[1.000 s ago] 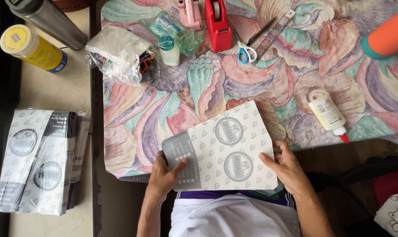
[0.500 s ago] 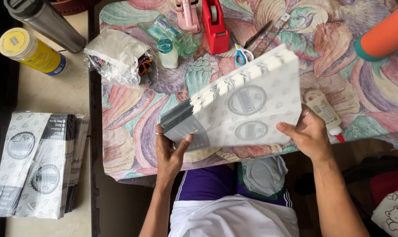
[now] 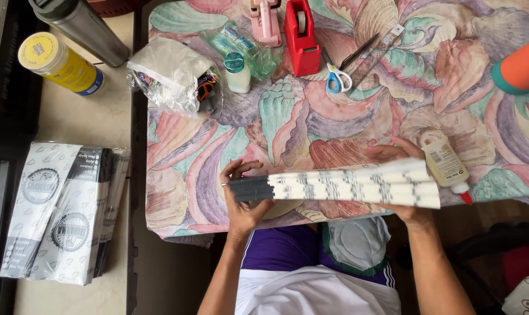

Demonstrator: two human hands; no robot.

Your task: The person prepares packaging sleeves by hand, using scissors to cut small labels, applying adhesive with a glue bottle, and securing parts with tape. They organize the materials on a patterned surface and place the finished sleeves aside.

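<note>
We hold one stack of flattened paper bags [image 3: 340,188] edge-on above the near side of the table [image 3: 182,175], our two hands clamped on its ends. Our left hand [image 3: 244,201] closes around the dark grey end, thumb and fingers curled over it; our right hand [image 3: 401,175] grips the white end, fingers wrapped over the top edge. The stack shows as a thin, layered band of white and grey printed paper, level and well above the cloth.

The table wears one glossy cloth printed with large pastel leaves. On it we count one red tape dispenser [image 3: 300,36], one pink tool [image 3: 264,22] of moulded plastic, one pair of scissors [image 3: 341,73] with blue and white handles, one clear ruler [image 3: 381,51], two small white bottles [image 3: 237,72], the second [image 3: 445,166] with a red tip lying just beside our right hand, one crumpled clear plastic bag [image 3: 168,76] and one orange cylinder [image 3: 524,65] at the right edge.

On the pale counter to the left lie one pile of flat printed bags [image 3: 60,219], one yellow can [image 3: 57,61] and one grey metal flask [image 3: 80,26].
</note>
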